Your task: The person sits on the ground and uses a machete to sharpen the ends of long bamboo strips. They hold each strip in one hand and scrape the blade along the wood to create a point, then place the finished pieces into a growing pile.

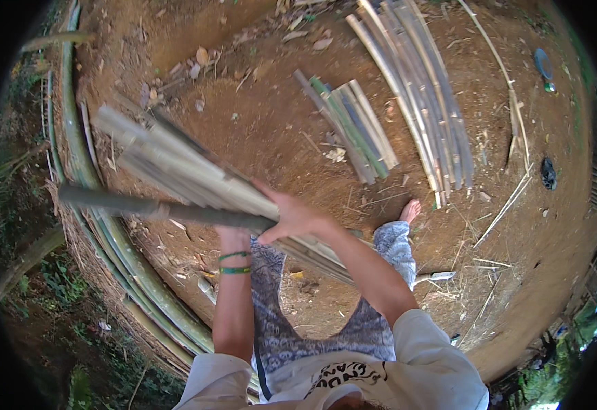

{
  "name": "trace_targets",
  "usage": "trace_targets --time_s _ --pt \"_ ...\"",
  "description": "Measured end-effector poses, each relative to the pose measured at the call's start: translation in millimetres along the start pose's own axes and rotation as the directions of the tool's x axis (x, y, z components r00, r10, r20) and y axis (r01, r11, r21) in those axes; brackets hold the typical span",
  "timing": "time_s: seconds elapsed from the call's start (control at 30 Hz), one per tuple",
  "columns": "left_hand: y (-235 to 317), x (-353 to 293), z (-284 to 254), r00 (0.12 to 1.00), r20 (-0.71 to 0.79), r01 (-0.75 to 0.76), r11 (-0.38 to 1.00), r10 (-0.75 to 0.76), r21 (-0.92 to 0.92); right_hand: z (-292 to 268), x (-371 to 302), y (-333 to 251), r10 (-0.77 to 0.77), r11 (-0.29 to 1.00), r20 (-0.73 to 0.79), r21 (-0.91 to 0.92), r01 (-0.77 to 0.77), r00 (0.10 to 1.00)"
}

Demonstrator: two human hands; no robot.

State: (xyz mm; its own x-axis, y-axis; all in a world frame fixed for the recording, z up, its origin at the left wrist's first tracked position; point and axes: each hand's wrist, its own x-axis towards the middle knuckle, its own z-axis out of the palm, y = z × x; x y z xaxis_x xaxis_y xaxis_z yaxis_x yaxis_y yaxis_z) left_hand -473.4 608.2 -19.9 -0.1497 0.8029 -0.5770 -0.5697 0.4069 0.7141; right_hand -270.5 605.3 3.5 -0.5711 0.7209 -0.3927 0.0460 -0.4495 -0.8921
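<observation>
A bundle of split bamboo strips [196,164] slants across in front of me, its far left end smeared by motion. My right hand [292,215] is closed over the bundle from above, thumb on the near side and fingers on the far side. A darker bamboo piece [168,208] crosses the near side of the bundle, its right end by my right thumb. My left hand [233,236] is beneath the dark piece, against the underside of the bundle; its fingers are hidden, with green bands on the wrist. The bundle's lower end passes under my right forearm.
Long bamboo strips [421,96] lie at the upper right, beside a shorter pile [353,126] with one green piece. A wide-bladed knife [442,276] lies right of my leg. Long green poles [124,239] run down the left. My bare foot [411,210] rests on the soil.
</observation>
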Motion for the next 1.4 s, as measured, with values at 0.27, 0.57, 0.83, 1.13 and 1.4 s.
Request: trace_targets --time_s 0.27,0.57,0.83,1.13,1.4 --pt "-96.2 210.7 -35.4 0.958 -0.243 0.195 0.966 -0.151 0.171 -41.2 163.1 186.1 0.161 0.956 -0.138 0.269 -0.119 0.977" --pt "-202.3 357.2 -78.4 0.955 -0.234 0.251 0.912 -0.181 0.323 -78.2 258.7 305.9 0.249 0.966 -0.497 0.186 -0.178 0.831" --pt "-234.9 324.5 -116.5 0.997 -0.065 0.078 0.513 -0.042 0.855 -80.3 269.1 352.1 0.035 0.883 -0.858 -0.214 -0.419 0.512" --pt "-258.5 251.8 -134.8 0.951 -0.31 0.31 0.099 -0.021 0.946 -79.4 249.4 358.7 0.103 0.895 -0.843 -0.153 -0.42 0.527" --pt "-261.1 240.5 -142.4 0.989 -0.146 0.145 0.037 0.004 0.989 -105.4 229.3 354.4 -0.22 0.628 -0.712 -0.626 -0.462 0.667"
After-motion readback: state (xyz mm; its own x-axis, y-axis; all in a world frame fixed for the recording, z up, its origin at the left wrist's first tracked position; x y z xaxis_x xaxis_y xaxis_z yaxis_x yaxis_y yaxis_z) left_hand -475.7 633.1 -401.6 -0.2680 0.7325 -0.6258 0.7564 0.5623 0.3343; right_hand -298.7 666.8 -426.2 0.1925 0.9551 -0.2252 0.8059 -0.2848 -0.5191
